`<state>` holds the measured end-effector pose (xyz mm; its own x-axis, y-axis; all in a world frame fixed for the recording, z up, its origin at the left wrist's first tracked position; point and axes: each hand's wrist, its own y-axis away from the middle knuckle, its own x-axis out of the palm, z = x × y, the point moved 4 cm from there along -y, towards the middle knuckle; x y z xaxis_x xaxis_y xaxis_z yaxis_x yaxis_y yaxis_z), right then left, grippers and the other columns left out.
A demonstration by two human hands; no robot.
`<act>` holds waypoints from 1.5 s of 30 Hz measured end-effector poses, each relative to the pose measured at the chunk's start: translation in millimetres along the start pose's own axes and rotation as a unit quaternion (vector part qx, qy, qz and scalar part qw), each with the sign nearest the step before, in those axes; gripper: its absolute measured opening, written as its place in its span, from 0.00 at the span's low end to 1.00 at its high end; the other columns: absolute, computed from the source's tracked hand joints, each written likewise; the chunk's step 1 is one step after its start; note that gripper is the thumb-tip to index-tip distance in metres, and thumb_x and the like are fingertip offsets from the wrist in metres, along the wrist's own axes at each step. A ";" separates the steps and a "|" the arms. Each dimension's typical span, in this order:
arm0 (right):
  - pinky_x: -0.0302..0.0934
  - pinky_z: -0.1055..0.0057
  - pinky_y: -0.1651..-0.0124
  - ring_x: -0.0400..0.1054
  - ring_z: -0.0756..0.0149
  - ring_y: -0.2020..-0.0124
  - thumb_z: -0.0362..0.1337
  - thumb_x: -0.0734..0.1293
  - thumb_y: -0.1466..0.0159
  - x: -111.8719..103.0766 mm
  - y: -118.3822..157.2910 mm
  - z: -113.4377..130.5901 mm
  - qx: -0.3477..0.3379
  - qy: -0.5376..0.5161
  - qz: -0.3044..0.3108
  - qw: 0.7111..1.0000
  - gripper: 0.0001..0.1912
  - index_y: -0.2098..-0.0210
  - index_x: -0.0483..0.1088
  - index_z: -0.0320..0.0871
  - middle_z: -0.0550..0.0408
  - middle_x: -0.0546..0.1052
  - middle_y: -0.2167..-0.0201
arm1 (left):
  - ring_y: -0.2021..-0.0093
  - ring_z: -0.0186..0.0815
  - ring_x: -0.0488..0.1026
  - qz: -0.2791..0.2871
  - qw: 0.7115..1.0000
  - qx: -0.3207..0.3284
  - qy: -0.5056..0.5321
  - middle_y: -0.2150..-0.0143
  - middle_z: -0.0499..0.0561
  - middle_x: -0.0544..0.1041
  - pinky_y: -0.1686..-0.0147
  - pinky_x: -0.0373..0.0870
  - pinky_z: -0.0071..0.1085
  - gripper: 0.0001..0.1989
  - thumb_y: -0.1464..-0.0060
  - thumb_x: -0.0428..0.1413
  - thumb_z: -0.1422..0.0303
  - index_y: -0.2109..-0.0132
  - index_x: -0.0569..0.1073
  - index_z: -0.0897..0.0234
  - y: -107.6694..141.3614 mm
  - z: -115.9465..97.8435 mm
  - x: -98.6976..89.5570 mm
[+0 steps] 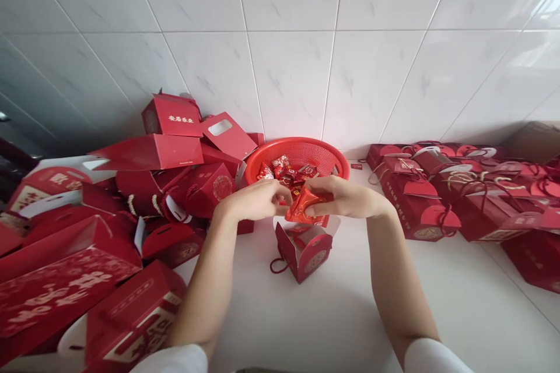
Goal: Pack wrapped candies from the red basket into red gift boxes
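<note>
My right hand [345, 198] pinches a shiny red-orange wrapped packet [300, 207] above a small gift box. My left hand [262, 199] is at the packet's left side, its fingers curled; whether they grip the packet or something small is hidden. Below both hands stands the dark red gift box [305, 253], its top flaps open and a cord loop lying at its left. Behind the hands is a red plastic basket [301, 148] with several wrapped sweets [282, 163] in it, partly covered by my hands.
A heap of red gift boxes [175, 151], several with open flaps, covers the left of the white tabletop [306, 326]. Rows of closed red boxes [420, 198] with cord handles stand at right, with a brown carton [534, 143] behind. A tiled wall [293, 70] borders the back.
</note>
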<state>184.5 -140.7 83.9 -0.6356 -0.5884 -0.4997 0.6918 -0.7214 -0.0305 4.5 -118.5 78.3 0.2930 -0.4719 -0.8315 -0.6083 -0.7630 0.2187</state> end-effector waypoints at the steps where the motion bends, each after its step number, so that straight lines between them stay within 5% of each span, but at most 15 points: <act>1: 0.49 0.73 0.71 0.54 0.73 0.73 0.43 0.71 0.39 0.5 -0.5 -0.2 -0.001 0.006 0.000 1.000 0.14 0.71 0.62 0.43 0.63 0.63 0.74 | 0.65 0.38 0.73 -0.004 1.000 -0.018 -0.014 0.65 0.49 0.78 0.68 0.64 0.29 0.08 0.46 0.59 0.61 0.66 0.78 0.61 5.5 -0.4 2.3; 6: 0.49 0.73 0.73 0.56 0.73 0.75 0.43 0.71 0.39 9.7 -5.0 -4.6 0.002 0.072 0.033 0.997 0.14 0.74 0.65 0.43 0.62 0.65 0.76 | 0.61 0.40 0.77 0.046 0.997 -0.059 0.006 0.60 0.50 0.81 0.66 0.67 0.28 0.12 0.49 0.61 0.59 0.60 0.81 0.59 20.5 8.9 16.9; 9: 0.57 0.73 0.69 0.68 0.68 0.69 0.41 0.71 0.38 17.6 -6.3 -8.7 0.012 0.106 0.037 0.994 0.08 0.63 0.75 0.43 0.55 0.77 0.66 | 0.56 0.41 0.78 0.042 0.998 -0.045 0.020 0.55 0.50 0.82 0.62 0.69 0.27 0.20 0.53 0.63 0.61 0.52 0.81 0.59 22.0 16.2 18.6; 12: 0.65 0.69 0.60 0.74 0.61 0.59 0.38 0.70 0.38 20.0 -1.3 -12.4 0.030 0.114 -0.007 0.993 0.13 0.54 0.77 0.46 0.51 0.80 0.56 | 0.56 0.42 0.79 0.039 0.998 -0.039 0.024 0.54 0.50 0.82 0.61 0.70 0.28 0.28 0.56 0.65 0.61 0.45 0.78 0.59 22.0 22.0 18.8; 17: 0.67 0.62 0.51 0.73 0.59 0.55 0.40 0.69 0.37 15.0 23.3 -16.5 -0.001 0.128 -0.144 0.981 0.11 0.56 0.77 0.47 0.51 0.80 0.54 | 0.57 0.44 0.80 0.067 0.995 -0.016 0.070 0.59 0.52 0.83 0.59 0.72 0.31 0.28 0.55 0.65 0.62 0.45 0.78 0.65 19.8 24.7 24.1; 24: 0.72 0.62 0.61 0.73 0.62 0.65 0.49 0.72 0.40 34.1 71.9 -45.7 0.076 0.098 -0.190 0.974 0.17 0.57 0.77 0.47 0.51 0.79 0.58 | 0.56 0.44 0.80 0.061 0.990 0.013 0.124 0.52 0.56 0.80 0.58 0.74 0.32 0.31 0.58 0.68 0.63 0.45 0.78 0.65 18.9 21.0 36.5; 28: 0.75 0.60 0.62 0.74 0.62 0.68 0.53 0.72 0.41 45.7 97.0 -55.2 0.126 0.055 -0.230 0.963 0.23 0.49 0.76 0.49 0.49 0.80 0.51 | 0.58 0.41 0.80 0.067 0.981 0.067 0.167 0.52 0.54 0.77 0.56 0.75 0.33 0.30 0.57 0.69 0.59 0.46 0.79 0.63 20.6 8.6 44.9; 33: 0.74 0.55 0.49 0.76 0.53 0.53 0.55 0.73 0.41 49.8 108.6 -51.1 0.071 0.038 -0.274 0.958 0.31 0.42 0.73 0.50 0.47 0.79 0.45 | 0.56 0.42 0.78 0.012 0.982 0.089 0.164 0.51 0.55 0.76 0.55 0.74 0.35 0.34 0.53 0.68 0.53 0.41 0.77 0.62 11.3 -2.9 55.3; 39: 0.66 0.51 0.38 0.70 0.50 0.39 0.54 0.70 0.35 62.5 105.7 -55.3 0.018 0.059 -0.264 0.963 0.30 0.37 0.67 0.52 0.47 0.75 0.40 | 0.52 0.44 0.76 -0.107 0.992 0.050 0.047 0.50 0.54 0.78 0.52 0.71 0.36 0.25 0.36 0.53 0.50 0.40 0.75 0.58 1.5 -18.8 65.5; 45: 0.67 0.52 0.40 0.72 0.51 0.43 0.53 0.68 0.34 68.3 98.0 -73.0 0.027 0.042 -0.318 0.947 0.22 0.46 0.72 0.49 0.47 0.78 0.46 | 0.42 0.47 0.73 -0.147 0.987 0.062 -0.015 0.41 0.54 0.76 0.50 0.69 0.36 0.23 0.33 0.53 0.56 0.35 0.67 0.55 -8.7 -32.7 81.9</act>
<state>234.0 -225.0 -16.4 -0.8863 0.0001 -0.4632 0.1592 -0.9390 -0.3049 57.9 -165.0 25.0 0.4501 -0.2241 -0.8644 -0.5864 -0.8042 -0.0968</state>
